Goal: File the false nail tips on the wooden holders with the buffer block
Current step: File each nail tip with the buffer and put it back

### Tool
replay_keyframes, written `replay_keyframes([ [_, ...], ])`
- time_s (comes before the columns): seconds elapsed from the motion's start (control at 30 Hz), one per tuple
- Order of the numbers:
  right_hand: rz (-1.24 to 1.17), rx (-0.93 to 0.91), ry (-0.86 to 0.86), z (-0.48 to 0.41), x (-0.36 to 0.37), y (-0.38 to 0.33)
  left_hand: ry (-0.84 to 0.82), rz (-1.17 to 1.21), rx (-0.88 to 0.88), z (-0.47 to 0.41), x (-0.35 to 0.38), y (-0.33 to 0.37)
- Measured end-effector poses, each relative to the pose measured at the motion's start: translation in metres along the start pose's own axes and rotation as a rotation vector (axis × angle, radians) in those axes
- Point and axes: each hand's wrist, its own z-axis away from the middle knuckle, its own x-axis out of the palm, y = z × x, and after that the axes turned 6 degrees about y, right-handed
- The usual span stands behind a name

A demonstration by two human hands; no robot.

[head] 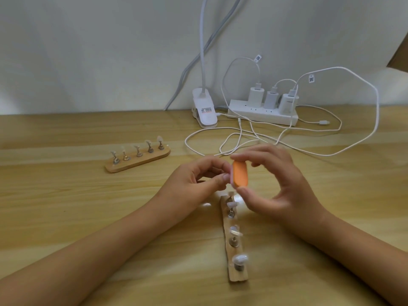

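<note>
My right hand (276, 184) pinches an orange buffer block (239, 174) between thumb and fingers, above the table's middle. My left hand (198, 180) has its thumb and fingers curled together right against the block's left face; what they pinch is hidden, likely a nail tip. Below the hands a wooden holder (236, 274) runs toward me, carrying several metal stands with clear nail tips (239, 259). A second wooden holder (141, 163) lies to the left with several stands and tips.
At the back stand a white clip lamp base (204, 109) and a white power strip (262, 111) with three chargers. Loose white cables (242, 138) loop over the wooden table (66, 206) just behind the hands.
</note>
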Motion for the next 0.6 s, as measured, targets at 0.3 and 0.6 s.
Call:
replay_keyframes([
  [0.3, 0.014, -0.039, -0.028, 0.0007, -0.0003, 0.0005, -0.003, -0.015, -0.003, -0.0005, -0.0004, -0.0012],
  [0.6, -0.023, 0.001, -0.038, 0.0, 0.0, 0.001, -0.004, 0.014, -0.011, -0.0005, -0.0013, -0.0016],
])
